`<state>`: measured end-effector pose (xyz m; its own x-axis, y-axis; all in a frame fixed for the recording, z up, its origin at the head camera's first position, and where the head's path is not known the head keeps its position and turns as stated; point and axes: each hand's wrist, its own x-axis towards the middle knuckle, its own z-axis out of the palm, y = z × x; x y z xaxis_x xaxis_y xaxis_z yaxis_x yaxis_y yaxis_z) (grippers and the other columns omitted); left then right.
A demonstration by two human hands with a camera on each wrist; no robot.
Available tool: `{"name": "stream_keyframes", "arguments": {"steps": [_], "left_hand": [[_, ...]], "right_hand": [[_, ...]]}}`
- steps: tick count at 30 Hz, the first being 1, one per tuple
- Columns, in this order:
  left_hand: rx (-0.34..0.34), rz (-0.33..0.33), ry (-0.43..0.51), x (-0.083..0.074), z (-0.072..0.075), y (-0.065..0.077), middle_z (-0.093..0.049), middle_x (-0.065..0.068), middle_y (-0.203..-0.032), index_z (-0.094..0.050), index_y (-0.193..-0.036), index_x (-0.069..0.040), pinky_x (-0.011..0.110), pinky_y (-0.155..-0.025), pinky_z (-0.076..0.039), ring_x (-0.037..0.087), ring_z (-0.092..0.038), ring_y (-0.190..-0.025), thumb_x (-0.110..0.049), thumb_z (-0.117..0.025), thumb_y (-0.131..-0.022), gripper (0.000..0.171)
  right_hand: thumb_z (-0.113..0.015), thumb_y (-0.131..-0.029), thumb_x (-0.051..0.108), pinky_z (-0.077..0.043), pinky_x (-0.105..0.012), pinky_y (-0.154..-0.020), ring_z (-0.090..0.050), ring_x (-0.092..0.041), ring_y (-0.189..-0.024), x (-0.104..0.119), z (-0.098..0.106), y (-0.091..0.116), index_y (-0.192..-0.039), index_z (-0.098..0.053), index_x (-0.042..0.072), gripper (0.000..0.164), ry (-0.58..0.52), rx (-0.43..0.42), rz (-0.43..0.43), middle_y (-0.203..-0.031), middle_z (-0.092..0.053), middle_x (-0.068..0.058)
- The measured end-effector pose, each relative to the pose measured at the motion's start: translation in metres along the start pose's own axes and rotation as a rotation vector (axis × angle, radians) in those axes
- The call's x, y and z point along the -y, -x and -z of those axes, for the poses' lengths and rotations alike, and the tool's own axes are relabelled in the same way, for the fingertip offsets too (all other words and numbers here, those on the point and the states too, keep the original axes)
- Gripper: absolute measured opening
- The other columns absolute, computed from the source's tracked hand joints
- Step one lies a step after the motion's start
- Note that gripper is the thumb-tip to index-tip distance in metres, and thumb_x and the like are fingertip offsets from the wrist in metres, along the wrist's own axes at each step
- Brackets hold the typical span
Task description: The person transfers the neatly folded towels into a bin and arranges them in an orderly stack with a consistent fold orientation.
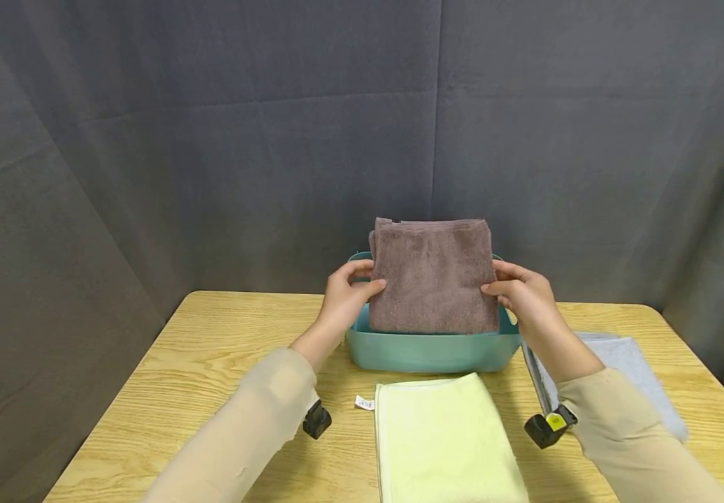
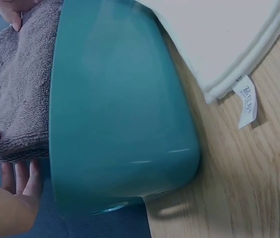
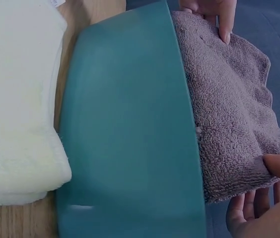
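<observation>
A folded brown towel [image 1: 434, 279] stands upright over the teal plastic basin [image 1: 431, 353], its lower edge inside the near rim. My left hand [image 1: 346, 290] pinches its left side, thumb in front and fingers behind. On the opposite side my right hand [image 1: 522, 293] grips it the same way. Both wrist views show the towel's fluffy pile, in the left one the towel [image 2: 23, 84] and in the right one the towel [image 3: 229, 109], just past the basin's rim. How deep its lower edge reaches is hidden by the basin wall.
A folded pale yellow towel [image 1: 444, 440] with a white tag [image 1: 365, 403] lies in front of the basin. To the right, partly under my right forearm, is a folded light grey-blue towel [image 1: 635, 377]. The wooden table [image 1: 211, 363] ends at a dark grey curtain [image 1: 274, 175].
</observation>
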<state>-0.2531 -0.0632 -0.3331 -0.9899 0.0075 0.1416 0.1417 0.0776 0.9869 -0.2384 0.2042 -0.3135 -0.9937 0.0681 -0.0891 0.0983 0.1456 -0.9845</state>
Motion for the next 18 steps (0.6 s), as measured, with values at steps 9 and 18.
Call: {"name": "stream_keyframes", "arguments": {"steps": [9,18], "left_hand": [[0.017,0.024,-0.071,0.006,-0.003,0.002,-0.058,0.017,-0.121,-0.058,-0.130,0.002,0.033,-0.084,-0.055,0.029,-0.064,-0.107,-0.004,-0.067,-0.093,0.039],[0.036,0.071,-0.112,0.007,-0.010,0.000,-0.058,0.019,-0.125,-0.053,-0.135,0.002,0.037,-0.090,-0.053,0.033,-0.062,-0.110,-0.001,-0.065,-0.093,0.044]], "right_hand": [[-0.060,-0.093,0.003,-0.029,-0.047,-0.114,-0.031,-0.032,-0.142,-0.009,-0.003,0.000,-0.152,-0.037,0.002,0.062,0.012,0.008,-0.005,-0.150,-0.039,-0.020],[-0.062,-0.094,0.005,-0.036,-0.046,-0.109,-0.052,-0.023,-0.112,-0.020,0.004,-0.002,-0.150,-0.039,0.003,0.061,0.082,0.005,0.003,-0.120,-0.055,-0.006]]}}
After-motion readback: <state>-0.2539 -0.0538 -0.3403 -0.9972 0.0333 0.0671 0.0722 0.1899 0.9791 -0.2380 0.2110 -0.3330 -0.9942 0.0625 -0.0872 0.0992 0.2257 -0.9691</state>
